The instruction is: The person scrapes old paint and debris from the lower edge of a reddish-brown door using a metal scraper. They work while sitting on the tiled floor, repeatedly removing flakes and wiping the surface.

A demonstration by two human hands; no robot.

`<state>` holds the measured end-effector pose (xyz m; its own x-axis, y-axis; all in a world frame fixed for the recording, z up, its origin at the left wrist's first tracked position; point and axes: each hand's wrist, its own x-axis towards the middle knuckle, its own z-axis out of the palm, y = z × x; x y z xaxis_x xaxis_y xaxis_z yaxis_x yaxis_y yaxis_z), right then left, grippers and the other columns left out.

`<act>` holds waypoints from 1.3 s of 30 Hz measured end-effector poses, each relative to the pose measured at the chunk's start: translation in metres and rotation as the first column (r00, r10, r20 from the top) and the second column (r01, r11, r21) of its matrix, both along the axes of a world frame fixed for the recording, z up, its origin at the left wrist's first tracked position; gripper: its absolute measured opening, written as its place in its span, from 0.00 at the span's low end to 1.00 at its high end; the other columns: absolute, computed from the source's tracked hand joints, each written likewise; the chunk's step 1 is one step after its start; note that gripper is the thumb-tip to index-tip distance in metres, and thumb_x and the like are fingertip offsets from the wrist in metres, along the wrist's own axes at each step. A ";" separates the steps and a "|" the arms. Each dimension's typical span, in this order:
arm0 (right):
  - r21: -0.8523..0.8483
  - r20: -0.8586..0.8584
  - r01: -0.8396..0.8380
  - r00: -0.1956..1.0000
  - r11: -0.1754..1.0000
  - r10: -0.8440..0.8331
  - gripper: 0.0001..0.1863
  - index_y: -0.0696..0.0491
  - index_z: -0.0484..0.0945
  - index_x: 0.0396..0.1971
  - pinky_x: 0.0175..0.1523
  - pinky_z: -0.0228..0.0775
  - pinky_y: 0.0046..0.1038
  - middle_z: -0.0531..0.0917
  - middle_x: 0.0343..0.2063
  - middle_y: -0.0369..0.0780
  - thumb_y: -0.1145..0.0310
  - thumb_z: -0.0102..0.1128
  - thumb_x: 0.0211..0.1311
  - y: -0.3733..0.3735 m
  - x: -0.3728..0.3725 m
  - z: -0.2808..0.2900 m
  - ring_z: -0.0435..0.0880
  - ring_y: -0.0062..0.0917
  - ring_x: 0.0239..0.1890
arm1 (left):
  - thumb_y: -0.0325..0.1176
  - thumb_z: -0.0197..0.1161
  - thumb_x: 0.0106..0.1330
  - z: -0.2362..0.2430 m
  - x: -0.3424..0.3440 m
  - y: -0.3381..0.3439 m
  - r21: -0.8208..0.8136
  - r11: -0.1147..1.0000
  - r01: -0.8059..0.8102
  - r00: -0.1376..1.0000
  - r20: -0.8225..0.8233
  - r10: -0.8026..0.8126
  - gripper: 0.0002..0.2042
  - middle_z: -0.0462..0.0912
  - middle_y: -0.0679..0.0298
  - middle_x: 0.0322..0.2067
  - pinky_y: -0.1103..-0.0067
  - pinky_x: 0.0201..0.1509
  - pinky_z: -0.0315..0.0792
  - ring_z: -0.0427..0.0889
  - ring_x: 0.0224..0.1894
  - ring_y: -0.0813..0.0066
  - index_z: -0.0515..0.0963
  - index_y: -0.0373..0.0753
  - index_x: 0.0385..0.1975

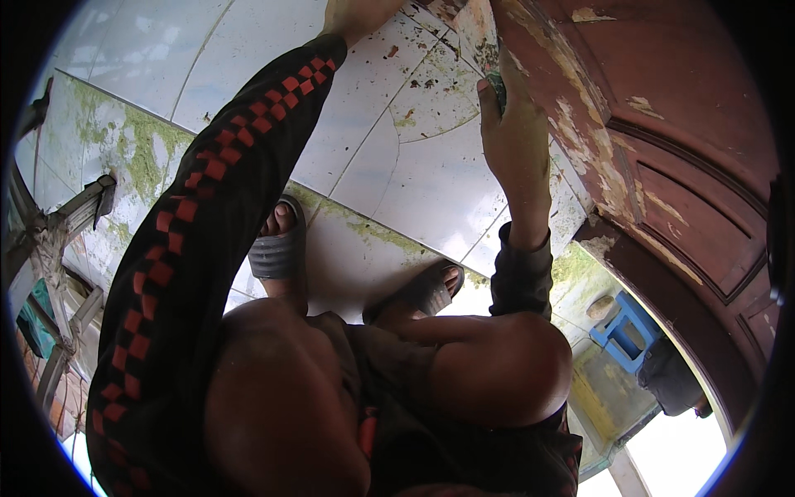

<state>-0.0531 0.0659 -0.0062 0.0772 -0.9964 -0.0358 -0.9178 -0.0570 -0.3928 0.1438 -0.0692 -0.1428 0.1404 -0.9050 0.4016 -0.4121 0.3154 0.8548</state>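
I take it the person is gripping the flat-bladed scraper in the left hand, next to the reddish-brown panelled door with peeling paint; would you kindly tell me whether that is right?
Not quite: the hand is wrong. The head view shows the flat-bladed scraper in the right hand, next to the reddish-brown panelled door with peeling paint.

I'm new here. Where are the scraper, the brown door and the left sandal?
Scraper (478, 37): head view, on its paint-smeared blade.
Brown door (683, 199): head view, on its panelled face.
Left sandal (277, 255): head view, on its dark strap.
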 end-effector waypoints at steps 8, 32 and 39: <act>0.058 -0.074 0.071 0.995 0.996 -0.067 0.27 0.52 0.67 0.71 0.35 0.76 0.43 0.85 0.25 0.50 0.65 0.54 0.75 0.023 -0.032 0.012 0.87 0.44 0.28 | 0.37 0.67 0.60 0.002 0.006 0.002 0.042 0.999 -0.035 0.998 0.052 0.033 0.42 0.74 0.35 0.57 0.60 0.63 0.72 0.76 0.59 0.41 0.55 0.22 0.70; 0.051 -0.188 0.008 0.982 0.999 0.001 0.24 0.52 0.70 0.68 0.44 0.79 0.49 0.87 0.34 0.53 0.64 0.52 0.75 0.004 -0.008 0.033 0.87 0.52 0.38 | 0.40 0.69 0.59 0.006 0.004 0.001 0.063 0.997 -0.044 0.996 0.085 0.039 0.44 0.75 0.34 0.56 0.58 0.65 0.70 0.76 0.59 0.38 0.55 0.20 0.70; 0.065 -0.139 -0.022 0.990 0.998 0.030 0.25 0.52 0.68 0.68 0.44 0.79 0.49 0.86 0.34 0.54 0.66 0.52 0.74 0.000 0.006 0.035 0.87 0.52 0.38 | 0.41 0.69 0.60 -0.009 0.001 -0.003 -0.014 0.999 -0.049 0.994 0.099 0.050 0.43 0.76 0.36 0.54 0.58 0.63 0.71 0.76 0.58 0.39 0.57 0.21 0.68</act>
